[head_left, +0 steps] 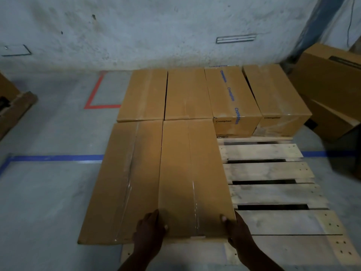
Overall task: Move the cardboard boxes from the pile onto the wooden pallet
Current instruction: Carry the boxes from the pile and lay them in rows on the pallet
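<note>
A long cardboard box sealed with clear tape lies on the wooden pallet, its near end between my hands. My left hand grips its near left corner and my right hand holds its near right corner. Another long box lies flush against its left side. Behind them, along the far edge of the pallet, stand several more boxes, including two lower ones and two taller ones with blue printed tape.
The right half of the pallet shows bare slats. More cardboard boxes are piled at the right by a blue post. Red and blue tape lines mark the concrete floor. A dark pallet edge sits at the far left.
</note>
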`<state>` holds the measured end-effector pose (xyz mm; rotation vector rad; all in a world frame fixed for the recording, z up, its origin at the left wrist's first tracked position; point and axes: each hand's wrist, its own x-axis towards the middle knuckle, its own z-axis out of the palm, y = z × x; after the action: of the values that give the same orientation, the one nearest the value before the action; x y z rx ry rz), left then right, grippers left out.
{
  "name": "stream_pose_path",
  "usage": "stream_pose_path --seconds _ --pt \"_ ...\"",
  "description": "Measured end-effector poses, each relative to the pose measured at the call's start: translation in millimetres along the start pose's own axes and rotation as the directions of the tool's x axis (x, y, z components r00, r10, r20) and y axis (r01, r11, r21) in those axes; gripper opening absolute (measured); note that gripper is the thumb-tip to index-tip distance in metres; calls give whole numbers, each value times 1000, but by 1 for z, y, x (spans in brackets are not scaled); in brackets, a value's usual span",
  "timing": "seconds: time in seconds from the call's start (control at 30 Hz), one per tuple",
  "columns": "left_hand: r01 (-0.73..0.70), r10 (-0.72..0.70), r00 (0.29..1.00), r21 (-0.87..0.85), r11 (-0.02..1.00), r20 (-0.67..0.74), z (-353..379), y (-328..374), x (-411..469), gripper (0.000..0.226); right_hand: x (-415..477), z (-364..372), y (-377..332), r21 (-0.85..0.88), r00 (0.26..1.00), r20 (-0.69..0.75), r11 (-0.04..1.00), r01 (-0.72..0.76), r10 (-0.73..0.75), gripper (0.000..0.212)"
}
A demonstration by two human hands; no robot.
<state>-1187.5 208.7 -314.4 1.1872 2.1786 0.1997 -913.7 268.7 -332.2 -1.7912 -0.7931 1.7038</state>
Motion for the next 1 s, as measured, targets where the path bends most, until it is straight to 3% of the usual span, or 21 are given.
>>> stream_pose_path --seconds 0.2,0.3,0.33,0.37,0.4,0.43,0.57,0.67,0.77,1.0 --pt "-22 21 1000 120 993 8 1 -3 4 65 18 -1 13 5 990 138 1000 -9 8 60" --pt "-66 66 998 222 973 10 4 -5 4 68 25 -5 14 -33 971 238 999 -3 10 86" --pt "-84 82 996 272 959 16 6 -5 3 70 27 -6 13 -54 966 257 999 2 12 77" --pt "-96 94 995 313 945 22 7 -4 3 71 24 -6 9 -62 965 262 998 -1 17 56" --pt "-104 101 995 337 936 25 8 -3 2 71 20 -5 7 -63 968 250 998 -11 26 35" --pt "-106 103 994 346 932 30 9 -2 2 71 18 -4 6 -105 973 224 994 -33 56 29" --pt "-147 126 988 341 928 84 9 -1 2 71 24 -2 13 -510 997 -5 857 -68 77 56" --pt "-147 109 980 233 961 167 3 1 -4 70 12 7 4 -522 995 -51 847 -103 90 58" --pt "-48 50 976 -16 999 210 -10 11 -19 78 -5 8 -14 -514 998 2 856 -54 65 70" --pt "28 12 996 -416 909 93 -105 87 -75 78 -96 1 -126 -511 996 86 858 59 -17 79"
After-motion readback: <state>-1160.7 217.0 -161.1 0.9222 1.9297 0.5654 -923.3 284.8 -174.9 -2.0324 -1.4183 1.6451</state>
